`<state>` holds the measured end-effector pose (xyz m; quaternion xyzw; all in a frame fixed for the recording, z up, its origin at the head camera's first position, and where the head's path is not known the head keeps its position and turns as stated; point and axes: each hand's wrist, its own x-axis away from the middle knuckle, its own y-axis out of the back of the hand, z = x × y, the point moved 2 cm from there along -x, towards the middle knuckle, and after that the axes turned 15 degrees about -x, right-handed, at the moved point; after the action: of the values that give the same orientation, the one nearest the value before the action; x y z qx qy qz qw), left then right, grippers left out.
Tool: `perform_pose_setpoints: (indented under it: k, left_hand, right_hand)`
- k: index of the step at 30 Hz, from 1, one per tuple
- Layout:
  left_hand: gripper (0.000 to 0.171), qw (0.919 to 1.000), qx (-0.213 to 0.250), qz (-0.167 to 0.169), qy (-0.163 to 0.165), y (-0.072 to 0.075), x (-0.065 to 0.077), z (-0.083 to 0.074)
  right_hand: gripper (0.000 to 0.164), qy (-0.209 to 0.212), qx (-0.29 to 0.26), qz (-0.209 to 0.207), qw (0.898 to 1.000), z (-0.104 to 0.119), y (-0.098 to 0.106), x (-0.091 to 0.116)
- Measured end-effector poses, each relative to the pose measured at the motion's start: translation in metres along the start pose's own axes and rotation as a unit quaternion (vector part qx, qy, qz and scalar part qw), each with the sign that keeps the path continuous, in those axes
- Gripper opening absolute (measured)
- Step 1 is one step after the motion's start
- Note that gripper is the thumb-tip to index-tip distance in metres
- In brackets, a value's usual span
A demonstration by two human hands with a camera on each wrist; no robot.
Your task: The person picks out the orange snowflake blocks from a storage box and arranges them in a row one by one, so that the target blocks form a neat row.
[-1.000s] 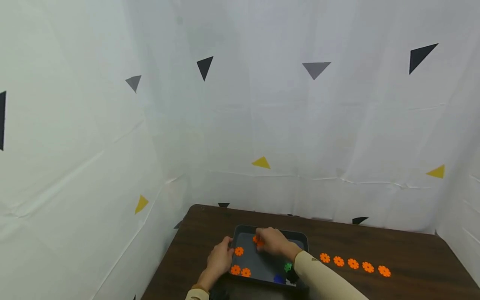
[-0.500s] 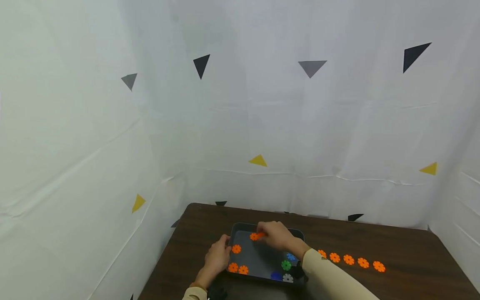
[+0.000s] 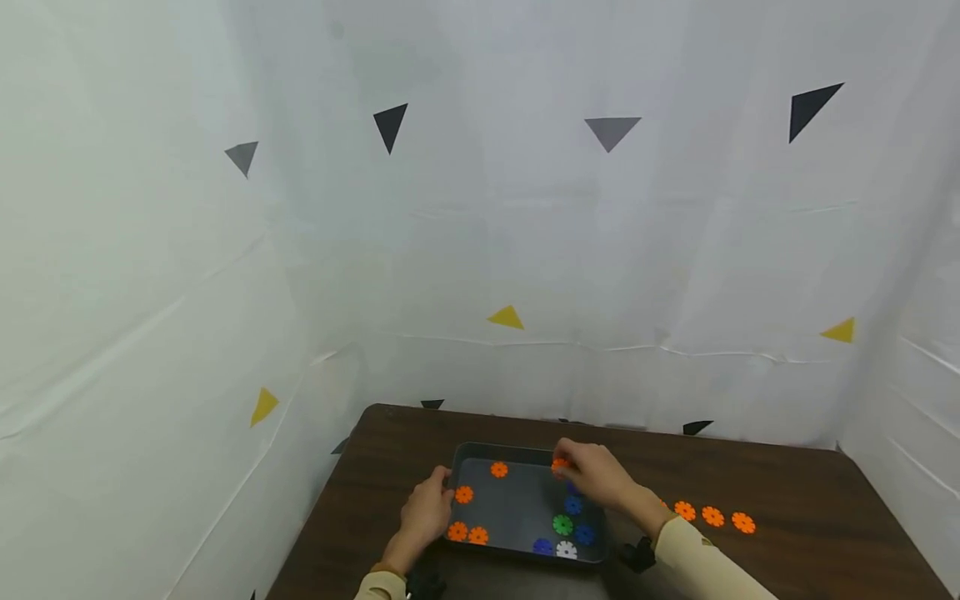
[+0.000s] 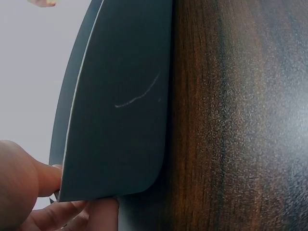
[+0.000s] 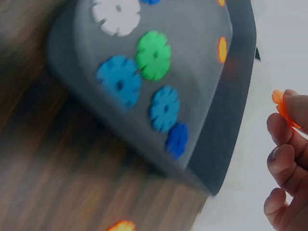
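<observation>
My left hand (image 3: pixel 425 511) grips the left wall of a dark grey tray (image 3: pixel 517 454); in the left wrist view its thumb (image 4: pixel 48 179) lies on one side of the wall and fingers come from below. Between thumb and forefinger, my right hand (image 3: pixel 597 475) pinches an orange flower-shaped disc (image 5: pixel 279 102) over the tray's far right corner. Several orange discs (image 3: pixel 498 470) lie along the tray's left and far sides. Toward its right side are a white disc (image 5: pixel 117 16), a green disc (image 5: pixel 154 55) and several blue discs (image 5: pixel 164 109).
Several orange discs (image 3: pixel 712 516) form a row on the dark wooden table (image 3: pixel 795 492) right of the tray, partly behind the right forearm. A white curtain (image 3: pixel 570 250) with black, grey and yellow triangles surrounds the table's back and sides.
My right hand has lifted an orange disc from near the tray's far left and carried it rightward to the far right corner. The left hand keeps its hold on the tray.
</observation>
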<state>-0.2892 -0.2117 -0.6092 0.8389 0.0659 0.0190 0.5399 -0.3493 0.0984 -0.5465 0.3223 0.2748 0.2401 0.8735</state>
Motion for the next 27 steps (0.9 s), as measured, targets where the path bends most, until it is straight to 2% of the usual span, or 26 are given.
perform_pose_setpoints:
  k: [3,11,15,22,27]
  left_hand:
    - [0.036,1.0,0.001,0.003,0.001,0.0,0.002,0.001]
    - [0.037,0.9999,0.003,0.005,-0.009,0.001,-0.004,0.005]
    - [0.038,0.9998,0.012,0.01,-0.012,0.002,-0.003,0.005]
    - [0.037,0.9999,0.009,0.013,-0.002,0.002,-0.002,0.002]
    - [0.037,0.9999,0.01,0.011,0.0,-0.001,-0.001,0.003]
  right_hand:
    - [0.013,-0.019,-0.005,-0.013,1.0,-0.008,0.008,0.013]
    - [0.014,-0.14,-0.022,-0.041,0.989,-0.027,0.031,0.043]
    - [0.016,-0.16,-0.016,-0.035,0.986,-0.036,0.034,0.06]
    - [0.015,-0.2,-0.039,0.008,0.979,-0.063,0.022,0.099]
    - [0.015,-0.208,-0.05,0.014,0.977,-0.068,0.02,0.108]
